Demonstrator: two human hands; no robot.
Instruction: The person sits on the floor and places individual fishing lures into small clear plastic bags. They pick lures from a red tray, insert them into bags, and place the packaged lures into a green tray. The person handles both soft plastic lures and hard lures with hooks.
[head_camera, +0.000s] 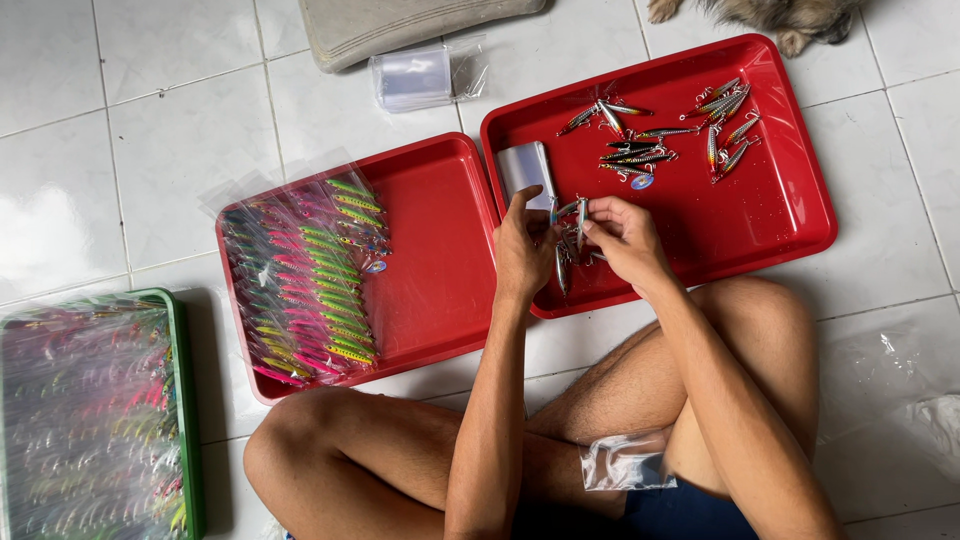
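Observation:
My left hand (522, 248) and my right hand (622, 238) meet over the near edge of the right red tray (790, 200). Between their fingers they hold a silvery fishing lure (577, 222) with hooks; a few more lures hang or lie just beneath. A stack of small clear bags (526, 166) lies in the tray right behind my left hand. Loose metal lures (640, 150) are scattered further back in that tray. The left red tray (440, 260) holds rows of bagged colourful lures (305, 285).
A green tray (186, 400) full of bagged lures stands at the left edge. Clear bags (415, 77) lie on the white tiles by a grey cushion (400, 25). An empty clear bag (625, 462) rests on my leg. A furry animal (780, 15) lies at the top right.

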